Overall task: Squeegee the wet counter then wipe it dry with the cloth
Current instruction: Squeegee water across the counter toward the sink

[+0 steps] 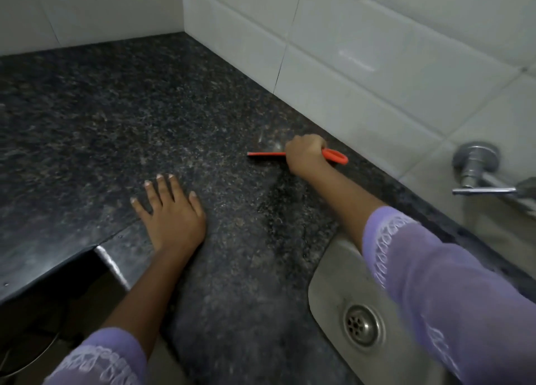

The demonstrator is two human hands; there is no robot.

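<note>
Counter; squeegee seemingly within fingers.

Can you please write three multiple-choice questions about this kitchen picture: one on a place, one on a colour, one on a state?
1. Where is the sink?
A. at the lower right, under the right arm
B. in the far left corner
C. behind the left hand

2. What colour is the squeegee?
A. blue
B. orange-red
C. white

3. How is the left hand?
A. closed on a cloth
B. lifted above the counter
C. open, flat on the counter

Answers:
1 A, its steel basin and drain lie at the lower right.
2 B, its handle and blade edge show orange-red beside the right hand.
3 C, the fingers are spread on the dark stone and hold nothing.
</note>
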